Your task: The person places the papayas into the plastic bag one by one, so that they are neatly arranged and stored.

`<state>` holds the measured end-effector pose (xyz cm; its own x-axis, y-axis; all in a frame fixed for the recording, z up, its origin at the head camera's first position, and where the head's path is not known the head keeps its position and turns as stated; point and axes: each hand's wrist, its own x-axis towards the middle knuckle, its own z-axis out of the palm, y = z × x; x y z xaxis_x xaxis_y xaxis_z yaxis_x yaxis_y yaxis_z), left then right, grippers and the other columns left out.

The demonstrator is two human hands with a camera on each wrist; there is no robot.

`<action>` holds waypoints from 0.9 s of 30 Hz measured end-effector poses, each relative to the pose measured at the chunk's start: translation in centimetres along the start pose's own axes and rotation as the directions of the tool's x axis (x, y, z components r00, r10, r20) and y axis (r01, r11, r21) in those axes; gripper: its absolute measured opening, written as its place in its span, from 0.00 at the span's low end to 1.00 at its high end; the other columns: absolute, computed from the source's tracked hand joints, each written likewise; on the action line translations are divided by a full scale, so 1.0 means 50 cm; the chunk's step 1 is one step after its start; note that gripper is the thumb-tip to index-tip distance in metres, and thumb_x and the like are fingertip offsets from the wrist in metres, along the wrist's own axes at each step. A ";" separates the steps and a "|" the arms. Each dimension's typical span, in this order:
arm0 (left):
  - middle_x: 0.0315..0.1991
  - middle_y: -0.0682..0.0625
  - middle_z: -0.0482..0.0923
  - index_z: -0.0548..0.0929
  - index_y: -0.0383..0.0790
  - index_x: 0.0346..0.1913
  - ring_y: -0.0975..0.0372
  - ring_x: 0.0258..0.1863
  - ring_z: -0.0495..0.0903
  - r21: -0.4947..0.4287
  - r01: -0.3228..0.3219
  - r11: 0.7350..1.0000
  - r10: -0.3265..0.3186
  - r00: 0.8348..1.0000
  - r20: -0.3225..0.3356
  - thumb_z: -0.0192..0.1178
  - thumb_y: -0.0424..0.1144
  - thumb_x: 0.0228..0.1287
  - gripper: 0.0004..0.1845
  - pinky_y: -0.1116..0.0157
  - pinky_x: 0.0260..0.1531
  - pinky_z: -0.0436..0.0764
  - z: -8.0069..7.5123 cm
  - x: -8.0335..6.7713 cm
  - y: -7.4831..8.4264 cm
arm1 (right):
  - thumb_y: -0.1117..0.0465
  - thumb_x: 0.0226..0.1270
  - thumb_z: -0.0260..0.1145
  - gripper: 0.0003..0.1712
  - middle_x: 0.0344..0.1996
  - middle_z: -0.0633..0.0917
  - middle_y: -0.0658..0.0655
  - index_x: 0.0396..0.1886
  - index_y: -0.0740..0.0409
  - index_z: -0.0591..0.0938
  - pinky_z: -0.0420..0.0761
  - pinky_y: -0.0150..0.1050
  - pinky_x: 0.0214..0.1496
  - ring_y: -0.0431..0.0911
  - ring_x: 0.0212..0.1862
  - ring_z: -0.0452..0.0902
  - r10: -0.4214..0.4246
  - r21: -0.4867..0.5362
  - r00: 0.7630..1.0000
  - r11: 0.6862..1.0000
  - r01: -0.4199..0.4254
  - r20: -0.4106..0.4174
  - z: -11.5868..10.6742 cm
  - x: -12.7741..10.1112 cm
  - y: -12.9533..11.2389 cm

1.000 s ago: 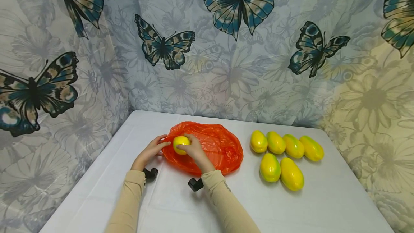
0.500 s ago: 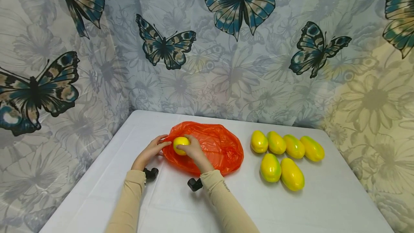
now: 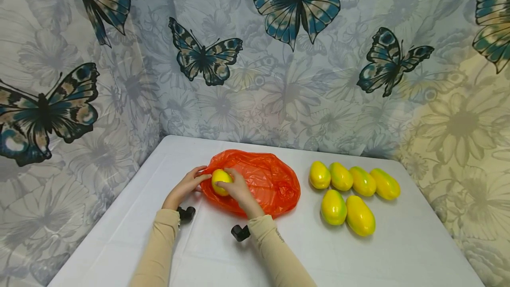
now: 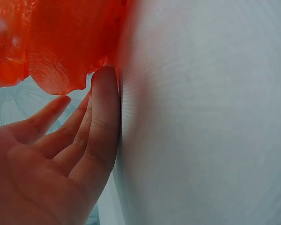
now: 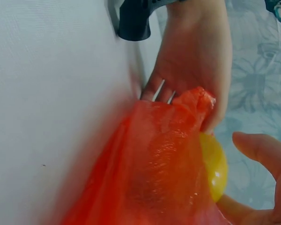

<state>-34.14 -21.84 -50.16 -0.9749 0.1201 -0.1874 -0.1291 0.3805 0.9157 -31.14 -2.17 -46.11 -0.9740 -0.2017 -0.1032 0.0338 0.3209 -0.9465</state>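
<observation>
- Broadly, the white cloth-covered table [image 3: 358,256] fills the foreground, backed by a pale floral curtain printed with blue butterflies [image 3: 255,65], and the work on it looks to be at its very beginning.
- Next in size, the crumpled orange plastic bag [image 3: 263,180] lies flat on the table's left half; from where I stand it looks slack, with only the one fruit at its mouth, so I judge that nothing has yet settled fully inside.
- To the right, well apart from the bag, six yellow-green oval mango-like fruits [image 3: 350,189] wait in two rows, four behind and two in front, touching or nearly touching each other. They seem to be what is left to handle.
- At the bag's left edge, the right hand [image 3: 239,189] curls its fingers and thumb round a seventh yellow oval fruit [image 3: 220,180], holding it right at the opening; the right wrist view shows the fruit [image 5: 213,166] half tucked behind the orange film.
- Beside it, the left hand [image 3: 187,187] rests on the table; its thumb and fingertips appear to nip the bag's rim, though in the left wrist view its fingers [image 4: 103,122] look fairly straight against the orange edge.
- Smallest of all, black wrist-mounted cameras [image 3: 240,232] sit below both beige sleeves.
</observation>
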 end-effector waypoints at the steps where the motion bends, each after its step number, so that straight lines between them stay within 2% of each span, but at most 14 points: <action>1: 0.72 0.34 0.62 0.58 0.40 0.74 0.52 0.53 0.77 0.001 0.000 1.000 0.000 1.000 -0.001 0.55 0.55 0.70 0.37 0.67 0.38 0.79 0.000 0.000 0.000 | 0.57 0.61 0.69 0.36 0.67 0.72 0.63 0.69 0.56 0.70 0.74 0.54 0.64 0.58 0.63 0.69 0.005 -0.002 1.000 1.000 -0.005 0.001 0.001 -0.001 0.002; 5: 0.72 0.34 0.61 0.58 0.41 0.74 0.50 0.57 0.75 0.005 0.006 1.000 -0.006 1.000 -0.003 0.54 0.55 0.70 0.37 0.68 0.38 0.78 -0.002 0.000 0.000 | 0.56 0.62 0.69 0.38 0.70 0.69 0.63 0.72 0.54 0.67 0.73 0.57 0.65 0.60 0.67 0.66 0.024 0.002 1.000 1.000 -0.024 0.005 0.002 -0.007 0.005; 9: 0.72 0.34 0.62 0.58 0.41 0.74 0.51 0.55 0.76 0.015 0.006 1.000 -0.006 1.000 -0.005 0.54 0.55 0.70 0.37 0.67 0.40 0.79 -0.001 0.001 0.001 | 0.59 0.61 0.69 0.40 0.69 0.69 0.63 0.72 0.54 0.66 0.73 0.57 0.64 0.60 0.66 0.66 0.033 0.024 0.999 0.999 -0.033 0.002 0.004 -0.012 0.003; 16: 0.72 0.32 0.60 0.56 0.38 0.75 0.48 0.59 0.74 -0.009 -0.009 1.000 0.010 1.000 0.006 0.54 0.55 0.71 0.38 0.67 0.39 0.80 0.001 -0.002 0.005 | 0.65 0.59 0.66 0.40 0.66 0.71 0.65 0.72 0.56 0.65 0.80 0.46 0.56 0.56 0.56 0.72 0.023 0.021 1.000 1.000 -0.023 0.005 0.010 -0.018 0.004; 22: 0.72 0.31 0.60 0.56 0.38 0.75 0.49 0.56 0.75 -0.004 -0.010 1.000 0.010 1.000 0.005 0.54 0.54 0.71 0.38 0.68 0.36 0.80 0.000 -0.002 0.005 | 0.63 0.60 0.69 0.41 0.67 0.71 0.64 0.73 0.56 0.64 0.76 0.53 0.63 0.58 0.62 0.71 0.026 0.045 1.000 0.999 -0.025 0.000 0.016 -0.015 0.015; 27: 0.71 0.31 0.61 0.56 0.38 0.75 0.53 0.51 0.76 -0.004 0.002 1.000 -0.002 1.000 0.006 0.53 0.54 0.71 0.37 0.70 0.35 0.78 -0.002 0.000 0.003 | 0.62 0.58 0.72 0.44 0.67 0.71 0.65 0.73 0.60 0.63 0.76 0.53 0.63 0.59 0.63 0.72 -0.001 0.057 1.000 0.998 0.002 -0.007 0.020 -0.013 0.021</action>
<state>-34.17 -21.85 -49.99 -0.9734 0.1251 -0.1917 -0.1321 0.3770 0.9168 -30.23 -2.61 -47.35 -0.9756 -0.1955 -0.0999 0.0450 0.2672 -0.9626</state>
